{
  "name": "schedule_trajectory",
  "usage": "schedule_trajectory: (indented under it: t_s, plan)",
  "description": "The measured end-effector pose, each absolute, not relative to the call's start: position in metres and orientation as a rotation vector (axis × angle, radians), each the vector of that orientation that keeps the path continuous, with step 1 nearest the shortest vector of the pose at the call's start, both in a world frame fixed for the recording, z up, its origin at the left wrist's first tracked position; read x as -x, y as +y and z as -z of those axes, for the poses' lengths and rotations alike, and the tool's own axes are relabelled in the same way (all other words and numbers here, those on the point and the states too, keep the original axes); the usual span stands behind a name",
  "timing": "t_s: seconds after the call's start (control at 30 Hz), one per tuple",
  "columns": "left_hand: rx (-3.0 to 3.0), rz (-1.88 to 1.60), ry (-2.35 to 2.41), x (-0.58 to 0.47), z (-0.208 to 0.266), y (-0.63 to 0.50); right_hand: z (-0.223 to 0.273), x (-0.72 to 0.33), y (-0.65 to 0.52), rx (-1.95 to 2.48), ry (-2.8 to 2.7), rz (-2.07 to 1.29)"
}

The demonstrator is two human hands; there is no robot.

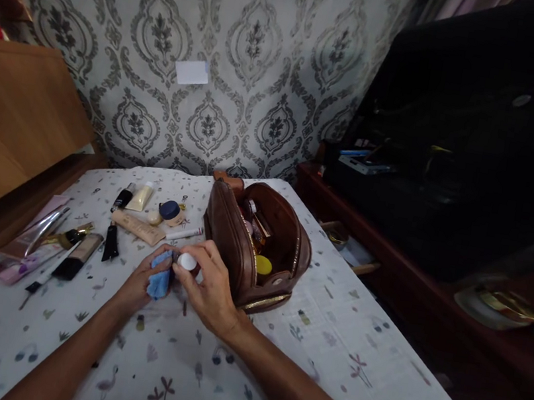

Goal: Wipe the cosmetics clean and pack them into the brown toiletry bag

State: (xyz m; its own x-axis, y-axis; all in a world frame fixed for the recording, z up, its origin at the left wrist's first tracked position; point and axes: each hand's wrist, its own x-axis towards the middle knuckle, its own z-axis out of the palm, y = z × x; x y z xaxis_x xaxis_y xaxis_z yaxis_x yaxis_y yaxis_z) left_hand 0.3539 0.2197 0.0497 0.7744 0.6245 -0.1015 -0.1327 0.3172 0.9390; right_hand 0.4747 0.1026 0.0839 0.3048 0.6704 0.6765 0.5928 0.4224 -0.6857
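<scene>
My left hand (138, 284) is closed on a crumpled light-blue cloth (159, 282). Between the fingers of my right hand (213, 294) is a small cosmetic container with a round white end (187, 261); its darker part meets the left fingertips, and its exact kind is unclear. Just right of both hands, a brown zip-up makeup bag (222, 237) stands open, with a yellow round lid (263, 265) and other small cosmetics inside. Beyond the hands lie a beige tube (138, 227), a white slim tube (184, 234) and a jar with a dark-blue lid (171, 212).
On the left of the patterned tablecloth (109, 384) are a foundation bottle (83, 251), a black tube (111, 243), brushes and clear pouches. A wooden panel (15, 102) borders the left side. At right stand a dark red cabinet (387, 271) and a large black case (456, 141).
</scene>
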Motion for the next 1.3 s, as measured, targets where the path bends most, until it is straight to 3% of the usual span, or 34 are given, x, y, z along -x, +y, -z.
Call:
schedule_trajectory:
  t_s: [0.43, 0.9, 1.3]
  plan:
    - [-0.975, -0.715, 0.584, -0.361, -0.053, 0.211, -0.099, -0.472, 0.097, 1.296, -1.411, -0.047]
    - [-0.721, -0.614, 0.564, -0.367, -0.064, 0.192, -0.137, -0.496, 0.074, 1.364, -1.490, -0.059]
    - [-0.986, -0.604, 0.208, -0.436, -0.135, 0.170, -0.195, -0.555, 0.035, 1.454, -1.305, -0.001]
